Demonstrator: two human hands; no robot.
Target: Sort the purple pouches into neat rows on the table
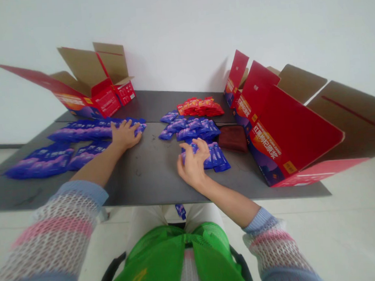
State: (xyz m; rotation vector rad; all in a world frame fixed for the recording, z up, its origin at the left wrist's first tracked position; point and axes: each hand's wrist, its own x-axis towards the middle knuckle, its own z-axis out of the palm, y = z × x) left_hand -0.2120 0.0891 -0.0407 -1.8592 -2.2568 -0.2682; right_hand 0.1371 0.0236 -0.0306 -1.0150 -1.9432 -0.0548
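My left hand [125, 134] lies flat with fingers spread on the right end of a row of blue sachets [86, 130] on the dark table [151, 169]. My right hand [194, 161] curls its fingers over a small stack of blue sachets [216, 157] near the table's middle. Just behind that stack lies a loose pile of blue sachets [189, 127], and a heap of red sachets [201, 107] sits further back. More blue sachets [40, 165] lie in rows at the left.
An open red carton [93, 96] stands at the back left. A large open red carton [280, 129] lies on its side at the right, with a dark red pouch [232, 138] beside it. One blue sachet [180, 211] rests on my lap, above a green mesh bag [174, 262].
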